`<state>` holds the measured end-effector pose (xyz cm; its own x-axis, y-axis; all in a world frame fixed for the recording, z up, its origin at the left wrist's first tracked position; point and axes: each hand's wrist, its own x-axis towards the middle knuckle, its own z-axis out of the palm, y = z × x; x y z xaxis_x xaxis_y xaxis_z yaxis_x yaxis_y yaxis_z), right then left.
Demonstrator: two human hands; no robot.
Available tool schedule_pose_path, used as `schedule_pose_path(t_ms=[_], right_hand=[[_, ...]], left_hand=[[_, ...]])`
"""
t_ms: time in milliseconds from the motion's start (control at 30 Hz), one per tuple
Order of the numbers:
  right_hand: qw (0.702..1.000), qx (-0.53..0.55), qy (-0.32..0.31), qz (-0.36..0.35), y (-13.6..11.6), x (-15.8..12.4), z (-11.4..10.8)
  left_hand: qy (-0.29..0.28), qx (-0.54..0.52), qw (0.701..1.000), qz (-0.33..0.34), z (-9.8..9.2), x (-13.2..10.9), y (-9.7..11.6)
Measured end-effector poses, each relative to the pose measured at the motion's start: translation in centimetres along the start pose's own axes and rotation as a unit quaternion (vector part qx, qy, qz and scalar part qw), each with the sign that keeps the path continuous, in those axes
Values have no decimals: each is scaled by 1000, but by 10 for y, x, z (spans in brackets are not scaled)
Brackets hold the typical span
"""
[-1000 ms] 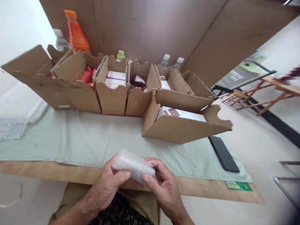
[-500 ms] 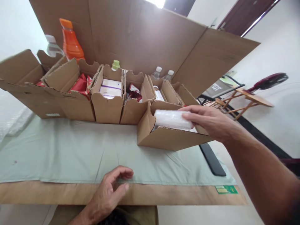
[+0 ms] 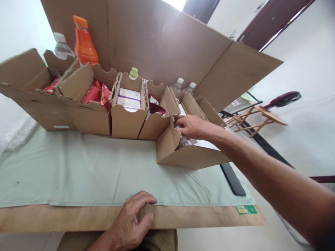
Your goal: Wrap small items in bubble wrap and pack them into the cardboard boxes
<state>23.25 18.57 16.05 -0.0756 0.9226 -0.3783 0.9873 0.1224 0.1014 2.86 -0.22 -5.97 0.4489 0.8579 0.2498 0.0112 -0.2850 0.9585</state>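
My right hand [image 3: 191, 126] reaches into the front cardboard box [image 3: 193, 157], at its left end. Its fingers are curled down by some clear plastic wrapping [image 3: 182, 142]; whatever lies between the fingertips is hidden. A flat white item [image 3: 206, 144] lies in the same box, below my wrist. My left hand [image 3: 134, 216] rests at the table's front edge, fingers loosely bent and apart from the thumb, with nothing in it.
Behind stands a row of cardboard boxes [image 3: 128, 124] holding red packets [image 3: 94, 94], white-and-purple packs [image 3: 129, 98] and other goods. An orange bottle [image 3: 85, 47] and clear bottles rise behind, before a tall cardboard panel [image 3: 146, 42]. A black phone-like slab [image 3: 233, 180] lies right.
The white plastic-wrapped package that my right hand held over the front box is no longer in sight in it. That hand has moved left and down into the box. My left hand has barely shifted.
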Motion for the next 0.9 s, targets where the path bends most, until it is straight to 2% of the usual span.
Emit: schedule_pose_path(t_ms=[100,233,333,400,467,500,567,633,700,733,800,833,900], right_hand=[[999,30,-10,-28,12,-9,8],[998,-40,19,-43,14,-10,19],[997,-47,39,-50,12,-8,21],[993,3,101,-63,19,-21,20],[968,100,220,-69,35,-48,23],[941,150,298,-63,46,-66,30],[861,223,456,-17,73,-104,55],[754,272,593,80,101,-133,97],[635,384,650,163,124,-147,147],[627,446,613,180,132,-146,172],[654,509,533,171,139,-132,211],[674,530,492,150,138,-121,224],[701,557,436,97,131,-96,236]], left_hand=[[-2,-6,1000,8,0,1,1],[-13,2,1000,5,1,2,0],[-13,3,1000,-2,2,1,-2],[-7,0,1000,-15,1,-2,0],[5,-11,999,-49,-2,-4,3],[13,-17,997,-72,-4,-5,6],[46,-17,993,-111,-10,-2,11],[82,-7,988,-129,-15,7,16],[96,-1,987,-131,-17,25,20],[95,2,987,-130,-15,37,21],[79,18,989,-125,-10,64,22],[73,31,989,-123,-5,78,21],[59,54,991,-107,7,106,19]])
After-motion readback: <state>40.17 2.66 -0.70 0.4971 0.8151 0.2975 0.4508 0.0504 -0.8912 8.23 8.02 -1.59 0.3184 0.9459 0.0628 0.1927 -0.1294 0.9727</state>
